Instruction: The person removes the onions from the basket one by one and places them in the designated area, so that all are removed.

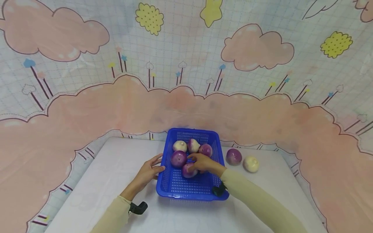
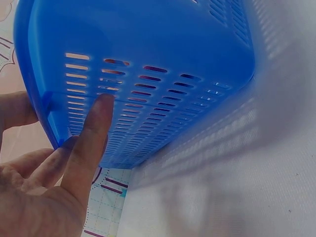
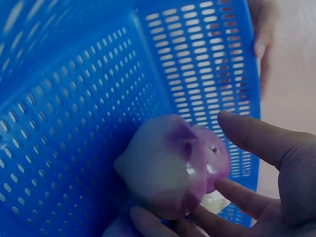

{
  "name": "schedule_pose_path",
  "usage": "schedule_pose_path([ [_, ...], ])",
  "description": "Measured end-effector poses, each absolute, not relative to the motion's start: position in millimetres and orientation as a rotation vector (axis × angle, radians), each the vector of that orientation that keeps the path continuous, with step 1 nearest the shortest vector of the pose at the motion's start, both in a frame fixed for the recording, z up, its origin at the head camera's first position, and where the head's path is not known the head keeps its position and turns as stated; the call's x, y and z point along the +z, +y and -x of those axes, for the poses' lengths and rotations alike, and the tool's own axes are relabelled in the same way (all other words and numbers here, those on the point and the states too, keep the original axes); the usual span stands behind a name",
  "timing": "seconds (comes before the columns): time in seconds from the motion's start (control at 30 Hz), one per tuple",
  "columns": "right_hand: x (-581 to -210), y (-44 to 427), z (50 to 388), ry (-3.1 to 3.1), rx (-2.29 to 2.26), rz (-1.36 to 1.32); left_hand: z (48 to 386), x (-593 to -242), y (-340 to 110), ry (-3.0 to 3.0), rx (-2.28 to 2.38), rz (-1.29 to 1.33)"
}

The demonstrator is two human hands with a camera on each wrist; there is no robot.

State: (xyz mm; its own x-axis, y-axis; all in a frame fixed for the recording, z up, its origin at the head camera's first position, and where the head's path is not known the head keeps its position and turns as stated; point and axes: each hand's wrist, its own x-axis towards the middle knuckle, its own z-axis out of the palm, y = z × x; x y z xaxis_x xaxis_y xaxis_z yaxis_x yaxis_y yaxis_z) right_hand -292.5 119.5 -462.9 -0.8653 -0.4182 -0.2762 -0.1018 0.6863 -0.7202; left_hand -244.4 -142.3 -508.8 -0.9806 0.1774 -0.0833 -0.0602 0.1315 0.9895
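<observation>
Several glossy purple-and-white turnips lie inside a blue perforated basket (image 1: 186, 196). My right hand (image 1: 202, 162) reaches in over the right side, its fingers touching the front turnip (image 1: 188, 171). In the right wrist view, that turnip (image 3: 160, 170) shows its pale pointed end, and the thumb (image 3: 247, 133) stands apart from it. Some fingertips are hidden behind the turnip. Next to it sits a purple turnip (image 1: 178, 158). My left hand (image 1: 148, 171) rests against the basket's left side with fairly straight fingers, one finger (image 2: 96, 123) lying along the outer wall (image 2: 143, 29).
On the white table (image 1: 107, 174), to the right of the basket, lie a purple turnip (image 1: 234, 156) and a pale turnip (image 1: 251, 164). Behind the table hangs a patterned cloth (image 1: 186, 110) with pink clouds. Dark wrist devices are strapped at both cuffs.
</observation>
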Motion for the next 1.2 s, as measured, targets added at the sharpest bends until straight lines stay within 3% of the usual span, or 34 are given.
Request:
schedule_pose_path([
  [0.8,-478,115,300,2.431,-0.953,0.479,243,-511,-143,2.202,1.964,-0.134],
  [1.2,-452,127,298,2.331,-1.193,0.474,243,-509,-143,2.217,1.957,-0.118],
])
